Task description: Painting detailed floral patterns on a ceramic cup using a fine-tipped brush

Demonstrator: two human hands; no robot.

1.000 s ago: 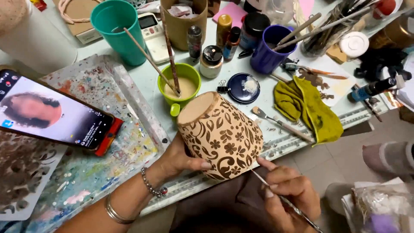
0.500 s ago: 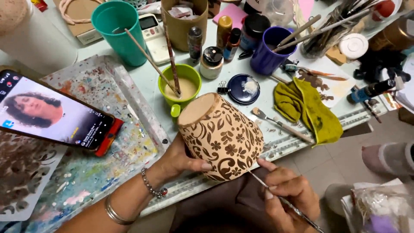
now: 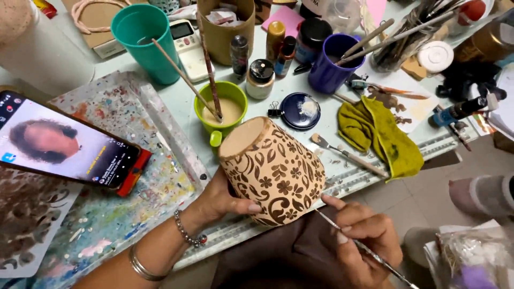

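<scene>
Left hand cups the pot from below, thumb pressed on its lower wall, fingers hidden behind it. From my seat the pot reads as tan with dark brown flower and leaf patterns, tipped on its side, base toward the table, held just off the near edge above the person's lap. Right hand pinches a thin brush; the forefinger points at the pot's lower right edge and the tip sits at or just beside that edge. I can't tell if the bristles touch.

Larger things first:
- Table, pale, crowded.
- Paint-spattered mat on the left.
- Phone lies on the mat, screen lit.
- Yellow-green cloth right of the pot.
- Teal cup at the back, a stick leaning in it.
- Purple mug holds brushes.
- Green cup of beige liquid just behind the pot, two sticks in it.
- Round dark lid beside the green cup.
- Palette knife between pot and cloth.
- Bracelets on the left wrist.
</scene>
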